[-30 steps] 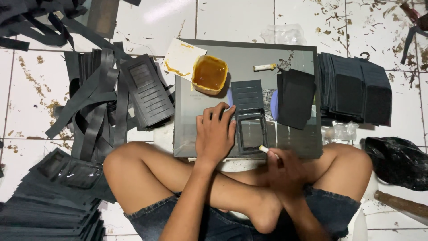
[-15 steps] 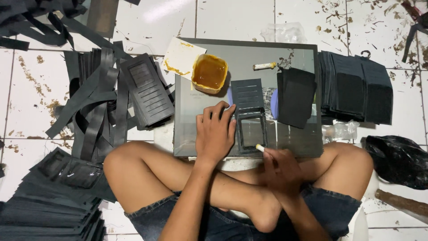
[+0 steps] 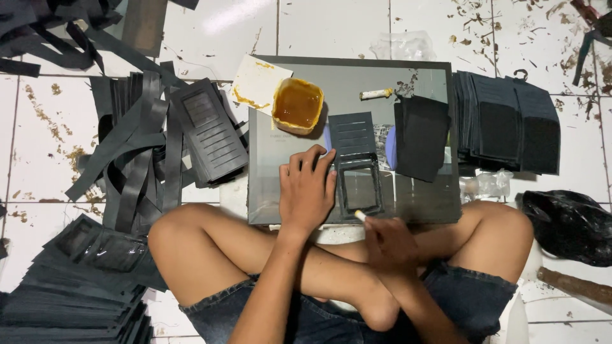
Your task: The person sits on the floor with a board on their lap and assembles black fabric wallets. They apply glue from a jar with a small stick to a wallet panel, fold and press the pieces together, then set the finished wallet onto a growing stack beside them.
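The person sat cross-legged on the tiled floor (image 3: 331, 32) with a grey board (image 3: 357, 83) resting in front of the knees. The left hand (image 3: 307, 191) lay flat and open, fingers spread, pressing the left edge of a black wallet panel (image 3: 358, 169) near the board's near edge. The right hand (image 3: 390, 245) was closed around a small pale-tipped applicator stick (image 3: 361, 216), its tip touching the panel's near right corner. A tub of amber glue (image 3: 298, 105) stood at the board's far left corner, touching a stained paper sheet (image 3: 257, 83). A second black piece (image 3: 421, 137) lay toward the board's right edge, and a short pale stick (image 3: 376, 93) lay near the far edge. Stacked black panels (image 3: 510, 124) sat just beyond the right edge; loose black strips (image 3: 137, 159) lay off the left edge.
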